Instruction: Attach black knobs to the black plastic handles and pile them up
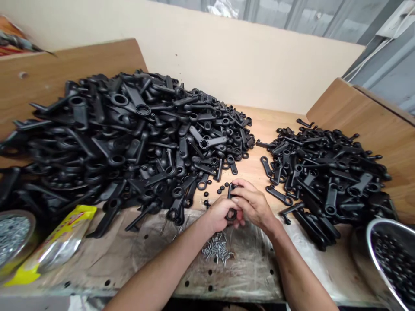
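black handle (230,190) between left hand (221,213) and right hand (254,202), both curled closely around it

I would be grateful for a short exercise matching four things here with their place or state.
1. Left hand and right hand
2. Metal pins
3. Yellow packet
4. Bowl of black pieces

A. Lower right corner of view
B. Beside a bowl of silvery pieces
C. Together, holding a black lever
D. Loose on the bench near the hands

Pairs: 1C; 2D; 3B; 4A
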Available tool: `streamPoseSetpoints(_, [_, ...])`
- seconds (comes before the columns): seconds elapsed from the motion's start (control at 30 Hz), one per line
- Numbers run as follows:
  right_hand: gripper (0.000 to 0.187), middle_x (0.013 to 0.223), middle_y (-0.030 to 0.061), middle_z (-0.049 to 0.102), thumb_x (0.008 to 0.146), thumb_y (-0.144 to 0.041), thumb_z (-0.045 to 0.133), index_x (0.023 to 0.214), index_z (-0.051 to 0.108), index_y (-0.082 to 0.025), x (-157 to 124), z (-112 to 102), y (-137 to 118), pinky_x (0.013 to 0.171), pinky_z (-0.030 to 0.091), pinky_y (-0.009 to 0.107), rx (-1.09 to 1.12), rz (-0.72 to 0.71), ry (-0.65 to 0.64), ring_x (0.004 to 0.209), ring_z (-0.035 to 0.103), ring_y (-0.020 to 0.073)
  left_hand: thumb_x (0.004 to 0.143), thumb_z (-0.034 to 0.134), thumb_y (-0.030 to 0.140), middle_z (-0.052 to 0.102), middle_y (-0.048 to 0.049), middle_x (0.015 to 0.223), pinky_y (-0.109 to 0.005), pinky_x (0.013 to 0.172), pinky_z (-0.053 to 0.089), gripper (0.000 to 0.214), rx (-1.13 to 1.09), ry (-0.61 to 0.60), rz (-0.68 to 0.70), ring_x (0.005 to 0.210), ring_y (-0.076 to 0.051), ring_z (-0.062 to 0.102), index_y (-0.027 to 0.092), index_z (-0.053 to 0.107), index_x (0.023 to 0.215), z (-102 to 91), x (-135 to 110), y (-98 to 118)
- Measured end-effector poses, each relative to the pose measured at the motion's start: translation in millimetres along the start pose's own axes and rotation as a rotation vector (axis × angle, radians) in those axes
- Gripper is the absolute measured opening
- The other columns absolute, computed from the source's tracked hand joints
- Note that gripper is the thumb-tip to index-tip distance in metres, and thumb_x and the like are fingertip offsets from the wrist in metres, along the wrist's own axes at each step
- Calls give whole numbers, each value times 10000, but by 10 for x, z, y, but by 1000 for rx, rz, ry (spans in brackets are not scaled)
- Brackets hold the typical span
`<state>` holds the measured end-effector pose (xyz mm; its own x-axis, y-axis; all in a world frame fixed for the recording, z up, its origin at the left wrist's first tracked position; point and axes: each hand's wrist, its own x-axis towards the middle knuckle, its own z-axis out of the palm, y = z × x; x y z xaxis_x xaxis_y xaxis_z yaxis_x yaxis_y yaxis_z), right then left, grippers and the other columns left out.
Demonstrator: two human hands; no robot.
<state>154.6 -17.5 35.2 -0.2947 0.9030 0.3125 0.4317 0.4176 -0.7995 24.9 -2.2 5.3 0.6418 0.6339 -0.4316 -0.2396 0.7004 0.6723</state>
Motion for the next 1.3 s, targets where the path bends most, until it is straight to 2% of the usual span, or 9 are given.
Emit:
streamPoseSetpoints(0.2, [207, 1098, 74, 586, 815, -271, 564, 983, 676, -226, -4, -62, 162, 921, 421, 319, 101, 97, 133, 1098, 504, 205, 579, 553, 192, 564, -32, 491, -206, 365, 383, 86, -48, 67, 58, 485, -148, 569, 108, 563, 562, -45, -46, 124])
streamPoseSetpoints(0.47, [267, 1140, 51, 578, 814, -277, 592, 1074, 646, -250, -8, -198, -4, 975, 384, 346, 350, 124, -145, 1113, 494, 195, 563, 520, 197, 494, -25, 385, -215, 335, 277, 142, -7, -160, 85, 336, -109, 450, 96, 543, 466, -53, -154, 174])
streamPoseSetpoints(0.63, [251, 1107, 44, 580, 817, -248, 592, 1063, 642, -245, -12, -193, -30, 936, 411, 317, 367, 82, -201, 1073, 517, 180, 568, 509, 207, 486, -16, 357, -229, 340, 264, 128, -24, -219, 55, 299, -115, 429, 101, 558, 516, -90, -150, 164])
streamPoseSetpoints(0.73, [257, 1096, 65, 567, 828, -236, 568, 1078, 622, -218, -25, -182, -46, 894, 429, 324, 155, -2, -147, 1034, 523, 187, 568, 496, 190, 493, -10, 360, -227, 332, 269, 109, -36, -190, 50, 286, -113, 419, 105, 564, 565, -94, -142, 167])
streamPoseSetpoints(0.9, [240, 982, 78, 589, 871, -177, 457, 1045, 621, -204, -55, -127, -140, 766, 441, 307, -391, -181, -79, 891, 527, 178, 515, 529, 179, 471, -12, 345, -221, 317, 293, 89, 85, -99, 38, 287, -105, 405, 115, 509, 456, -79, -138, 176])
streamPoseSetpoints(1.07, [236, 793, 66, 612, 884, -169, 407, 897, 642, -180, -70, -65, -211, 698, 422, 290, -597, -244, -109, 750, 536, 162, 440, 510, 147, 456, -2, 335, -197, 302, 253, 51, 132, -49, -30, 288, -98, 395, 132, 465, 422, -66, -133, 154])
streamPoseSetpoints(1.17, [222, 771, 69, 625, 871, -172, 419, 872, 641, -172, -76, -61, -179, 694, 440, 293, -456, -160, -41, 739, 564, 168, 461, 500, 151, 471, -7, 359, -200, 311, 270, 39, 163, -43, -28, 315, -103, 416, 126, 485, 436, -29, -130, 141])
streamPoseSetpoints(1.23, [175, 767, 51, 641, 855, -200, 471, 905, 637, -182, -80, -68, -137, 679, 463, 275, -186, -24, 73, 719, 589, 159, 513, 509, 173, 514, -15, 419, -208, 333, 303, 66, 215, 6, 43, 368, -116, 461, 115, 539, 522, 3, -126, 132])
streamPoseSetpoints(1.3, [149, 714, 18, 644, 822, -241, 544, 931, 636, -197, -75, -61, -98, 627, 484, 256, 170, 152, 194, 645, 597, 140, 583, 517, 210, 534, -5, 471, -216, 368, 335, 113, 304, 139, 160, 414, -122, 485, 119, 565, 630, 25, -120, 120])
